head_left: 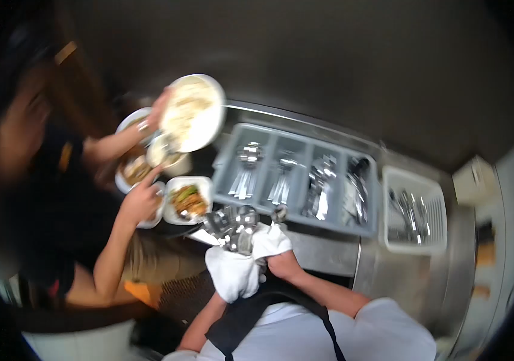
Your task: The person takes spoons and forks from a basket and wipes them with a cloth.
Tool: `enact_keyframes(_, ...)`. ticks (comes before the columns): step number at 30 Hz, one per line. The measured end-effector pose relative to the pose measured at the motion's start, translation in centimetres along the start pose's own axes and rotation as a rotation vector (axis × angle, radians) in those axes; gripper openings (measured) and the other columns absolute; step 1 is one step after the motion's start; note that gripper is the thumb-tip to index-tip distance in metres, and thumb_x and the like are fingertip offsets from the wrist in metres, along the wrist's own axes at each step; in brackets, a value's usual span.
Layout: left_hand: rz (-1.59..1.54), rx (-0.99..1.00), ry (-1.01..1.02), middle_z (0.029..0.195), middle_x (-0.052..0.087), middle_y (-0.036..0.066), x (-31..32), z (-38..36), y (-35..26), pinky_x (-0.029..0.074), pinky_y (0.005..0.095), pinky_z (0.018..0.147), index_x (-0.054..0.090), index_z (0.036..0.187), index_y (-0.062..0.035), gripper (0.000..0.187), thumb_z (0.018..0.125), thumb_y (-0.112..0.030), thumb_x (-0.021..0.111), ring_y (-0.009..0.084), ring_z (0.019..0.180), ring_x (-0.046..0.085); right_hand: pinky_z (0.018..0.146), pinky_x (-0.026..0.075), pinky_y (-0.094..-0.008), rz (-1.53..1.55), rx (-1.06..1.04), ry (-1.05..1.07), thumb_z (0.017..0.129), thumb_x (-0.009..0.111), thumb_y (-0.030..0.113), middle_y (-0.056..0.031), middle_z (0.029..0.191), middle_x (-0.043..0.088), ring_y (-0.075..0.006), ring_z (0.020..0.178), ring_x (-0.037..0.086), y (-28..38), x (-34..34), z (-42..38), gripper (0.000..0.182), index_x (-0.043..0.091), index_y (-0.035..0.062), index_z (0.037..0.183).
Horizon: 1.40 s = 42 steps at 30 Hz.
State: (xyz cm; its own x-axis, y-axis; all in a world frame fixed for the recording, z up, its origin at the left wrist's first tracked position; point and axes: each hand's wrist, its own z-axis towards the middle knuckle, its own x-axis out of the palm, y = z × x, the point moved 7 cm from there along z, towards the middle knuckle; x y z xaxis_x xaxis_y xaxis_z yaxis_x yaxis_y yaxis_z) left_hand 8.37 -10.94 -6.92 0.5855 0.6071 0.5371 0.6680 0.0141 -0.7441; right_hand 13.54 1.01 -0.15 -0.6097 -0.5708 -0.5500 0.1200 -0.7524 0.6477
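A bundle of metal spoons [242,225] stands upright in a white cloth [233,274] at the lower middle. My left hand [222,297] grips the bundle from below through this cloth, which hides its fingers. Close beside it, my right hand [281,263] is closed on another part of white cloth [271,240]; a single spoon [279,213] sticks up above it. Beyond my hands lies a grey cutlery tray [298,213], with spoons, forks and other cutlery sorted into its compartments.
At the right stands a white basket [416,245] with cutlery. A co-worker [46,186] on the left holds a white bowl [208,123] of pale food and a utensil. Near that person are a square dish [207,194] of cooked food and several bowls. A metal counter [323,249] runs below the tray.
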Motion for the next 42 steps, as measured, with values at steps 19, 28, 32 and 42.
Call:
enact_keyframes(19,0.955,0.205,0.705,0.064,0.058,0.01,17.4,0.4,-7.9,0.044,0.0333,0.052,0.056,0.064,-0.0096,0.013,0.068,-0.019,0.064,0.0242,0.056,0.058,0.071,0.052,-0.0309,1.042,0.763,-0.577,0.093,0.054,0.029,-0.0073,0.091,0.063,-0.0161,0.083,0.062,-5.3,-11.9,-4.8,0.032,0.057,0.0014,0.109)
enact_keyframes(28,1.53,0.585,0.882,0.07,0.058,0.011,16.1,-0.3,-5.6,0.045,0.0349,0.056,0.057,0.069,-0.0102,0.019,0.065,-0.026,0.067,0.0249,0.063,0.06,0.07,0.047,-0.0402,-0.661,0.525,-0.357,0.086,0.057,0.016,-0.0104,0.087,0.061,-0.0279,0.083,0.059,-3.6,-15.8,-4.6,0.013,0.062,0.0042,0.09)
enact_keyframes(32,1.565,0.893,0.934,0.073,0.058,0.011,15.1,-1.0,-5.4,0.046,0.0378,0.058,0.058,0.075,-0.0106,0.021,0.068,-0.028,0.068,0.0259,0.067,0.06,0.084,0.048,-0.036,0.839,0.909,-0.954,0.091,0.053,0.009,-0.0099,0.101,0.062,-0.0214,0.093,0.06,-7.4,-10.3,-8.0,0.015,0.061,0.0029,0.103)
enact_keyframes(42,1.152,0.704,0.775,0.077,0.059,0.007,13.8,-0.7,-8.3,0.047,0.0338,0.06,0.057,0.083,-0.0052,0.014,0.082,-0.018,0.063,0.0214,0.07,0.059,0.082,0.047,-0.0335,0.168,0.682,-0.324,0.097,0.044,0.021,-0.011,0.103,0.062,-0.0212,0.094,0.059,-5.1,-6.5,-2.8,0.03,0.057,-0.0016,0.111)
